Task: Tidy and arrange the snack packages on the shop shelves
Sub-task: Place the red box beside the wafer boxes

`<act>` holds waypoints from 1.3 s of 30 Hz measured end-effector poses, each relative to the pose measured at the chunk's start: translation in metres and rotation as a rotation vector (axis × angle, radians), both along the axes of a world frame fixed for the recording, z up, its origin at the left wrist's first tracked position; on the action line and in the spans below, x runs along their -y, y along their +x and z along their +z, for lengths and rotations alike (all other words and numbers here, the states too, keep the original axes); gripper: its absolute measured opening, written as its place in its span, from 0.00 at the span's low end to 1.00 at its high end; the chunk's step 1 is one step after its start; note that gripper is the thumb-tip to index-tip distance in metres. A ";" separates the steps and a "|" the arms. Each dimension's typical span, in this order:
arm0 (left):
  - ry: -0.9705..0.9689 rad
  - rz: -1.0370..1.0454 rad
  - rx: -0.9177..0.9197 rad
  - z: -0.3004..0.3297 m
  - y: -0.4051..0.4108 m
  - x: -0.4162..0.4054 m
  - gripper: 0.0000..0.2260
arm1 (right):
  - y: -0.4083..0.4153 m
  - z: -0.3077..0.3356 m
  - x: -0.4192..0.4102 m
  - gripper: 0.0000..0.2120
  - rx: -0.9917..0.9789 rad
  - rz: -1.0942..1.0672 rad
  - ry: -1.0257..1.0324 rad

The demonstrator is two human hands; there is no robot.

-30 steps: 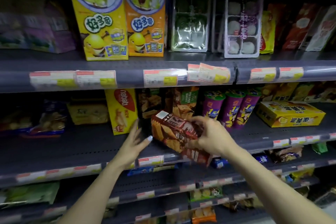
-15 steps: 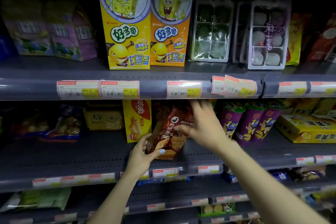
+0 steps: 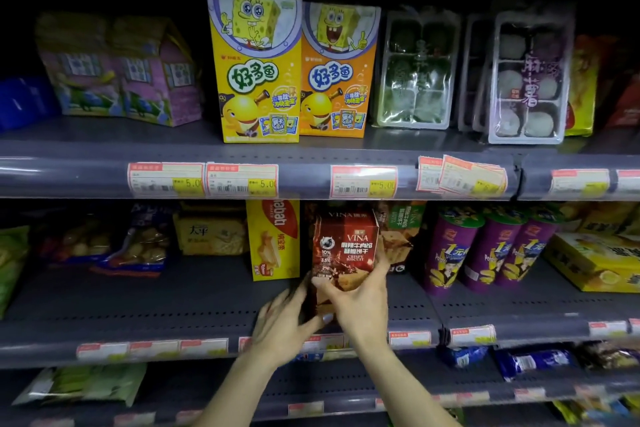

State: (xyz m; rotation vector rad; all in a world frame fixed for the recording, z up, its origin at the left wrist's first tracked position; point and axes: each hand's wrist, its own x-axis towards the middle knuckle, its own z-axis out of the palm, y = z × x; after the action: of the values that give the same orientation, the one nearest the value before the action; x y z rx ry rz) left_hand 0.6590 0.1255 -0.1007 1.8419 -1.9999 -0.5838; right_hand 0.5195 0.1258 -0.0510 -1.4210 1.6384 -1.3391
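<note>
Since half a second ago the brown VINA biscuit box (image 3: 344,250) has swung from a tilt to upright, its front now facing out, and both hands have dropped lower on it.

Crowding the box, a yellow wafer box (image 3: 273,241) is standing just beside it at nine o'clock, and a green-topped biscuit box (image 3: 403,232) is sitting close behind at three o'clock. Three purple crisp tubs (image 3: 491,250) are leaning together farther toward three o'clock, with a flat yellow carton (image 3: 595,262) lying beyond them. At twelve o'clock, on the shelf above, two cartoon fish-cracker boxes (image 3: 258,69) are standing side by side, next to clear mochi trays (image 3: 528,80).

The middle shelf (image 3: 156,305) is showing grey perforated metal with price tags along its front rail; the aisle is looking dim, its upper part dark.

The right hand (image 3: 360,305) is gripping the box's lower right, its fingers curling round the three o'clock edge and its thumb crossing the front. The left hand (image 3: 282,326) is lying at seven o'clock of the box, its fingers fairly straight against the lower left side, its thumb tip touching the bottom front.
</note>
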 end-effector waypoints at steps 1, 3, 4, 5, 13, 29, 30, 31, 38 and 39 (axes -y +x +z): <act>-0.022 -0.019 0.083 -0.002 0.006 -0.004 0.39 | -0.002 -0.002 0.001 0.41 0.004 0.009 -0.012; -0.085 -0.025 0.258 -0.009 0.025 -0.016 0.41 | -0.010 -0.010 0.005 0.35 0.025 0.037 -0.023; -0.148 -0.005 0.315 -0.016 0.036 -0.021 0.38 | -0.015 -0.015 0.008 0.34 0.030 0.057 -0.025; -0.213 0.014 0.344 -0.022 0.047 -0.026 0.35 | -0.019 -0.018 0.009 0.34 0.030 0.080 -0.025; -0.151 0.033 0.251 -0.017 0.082 -0.033 0.48 | -0.017 -0.020 0.041 0.35 0.001 0.084 -0.046; -0.093 0.057 0.270 -0.015 0.078 -0.031 0.48 | 0.005 -0.026 0.075 0.23 -0.239 0.023 0.096; -0.083 0.055 0.265 -0.015 0.079 -0.031 0.48 | 0.005 -0.026 0.078 0.23 -0.254 0.020 0.100; -0.075 0.054 0.261 -0.015 0.079 -0.031 0.48 | 0.005 -0.025 0.079 0.23 -0.268 0.019 0.107; -0.054 0.054 0.269 -0.012 0.079 -0.031 0.49 | 0.007 -0.024 0.086 0.16 -0.300 0.006 0.175; -0.046 0.053 0.274 -0.012 0.079 -0.030 0.50 | 0.008 -0.024 0.086 0.16 -0.294 0.006 0.175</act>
State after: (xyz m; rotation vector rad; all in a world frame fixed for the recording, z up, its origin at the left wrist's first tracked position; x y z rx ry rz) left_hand 0.7379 0.1558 -0.1122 2.0319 -2.1043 -0.2794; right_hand 0.5278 0.0399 -0.0754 -1.5702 1.8846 -0.9891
